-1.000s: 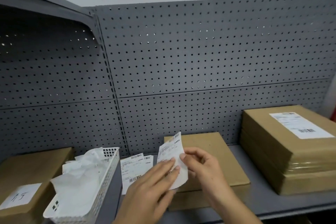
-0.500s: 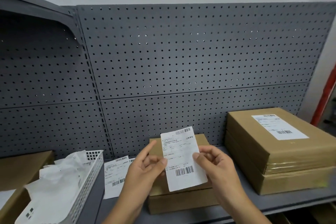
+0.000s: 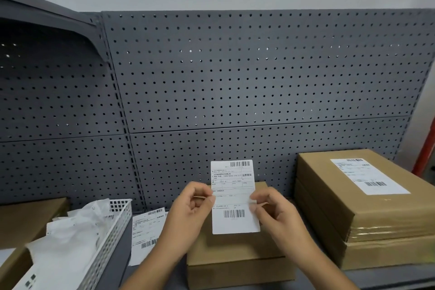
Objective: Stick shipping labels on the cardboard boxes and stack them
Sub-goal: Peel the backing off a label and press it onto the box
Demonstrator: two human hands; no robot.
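We saw the white rectangular paper shipping label (image 3: 234, 198) held upright between 2 hands: the left hand (image 3: 190, 207) pinched its left edge, the right hand (image 3: 275, 214) its right edge, above the flat brown cardboard box (image 3: 235, 254).

A label (image 3: 234, 198) is held between left hand (image 3: 190, 209) and right hand (image 3: 275, 212) above the middle box (image 3: 235, 256) — loose labels (image 3: 147, 233) are laid just left of it, a basket (image 3: 110, 238) filled with papers (image 3: 70, 242) further left. To the right, stacked boxes (image 3: 376, 219) are topped by a second label (image 3: 369, 175) — pegboard (image 3: 235, 77) behind.

Four boxes (image 3: 237, 249) (image 3: 329, 176) (image 3: 376, 254) (image 3: 30, 219), one basket (image 3: 113, 231), two hands (image 3: 190, 209) (image 3: 275, 214)
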